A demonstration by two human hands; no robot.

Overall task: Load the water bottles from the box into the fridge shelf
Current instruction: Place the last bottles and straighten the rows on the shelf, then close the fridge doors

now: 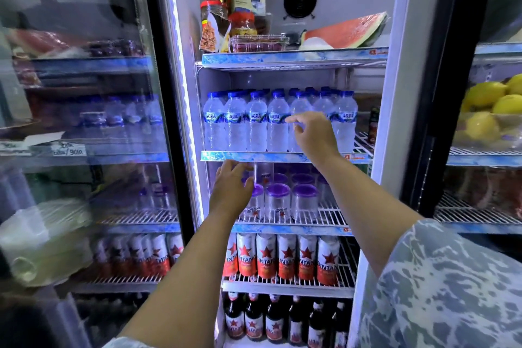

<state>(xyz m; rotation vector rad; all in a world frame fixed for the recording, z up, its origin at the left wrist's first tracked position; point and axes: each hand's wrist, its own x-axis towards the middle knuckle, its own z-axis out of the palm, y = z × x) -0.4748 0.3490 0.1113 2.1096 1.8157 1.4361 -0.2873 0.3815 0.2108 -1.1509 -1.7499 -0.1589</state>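
My right hand [313, 133], fingers loosely curled, grips nothing and touches the front row of clear blue-capped plastic water bottles [278, 121] on the fridge's blue-edged wire shelf [282, 156]. My left hand [233, 185] hovers open below. Recommendation: nudge bottles upright, labels forward, without toppling neighbours.

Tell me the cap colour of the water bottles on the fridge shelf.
Blue caps on the water bottles, clearest in the head view.

Shop or café drinks corner, glass-door display fridge [395, 93] open, Aqua water bottles [255, 121] in rows at 12 o'clock, Bintang cans [286, 258] and beer bottles [254, 319] towards 6 o'clock, handwritten shelf label [69, 150] at 9 o'clock, lemons [485, 96] at 3 o'clock.
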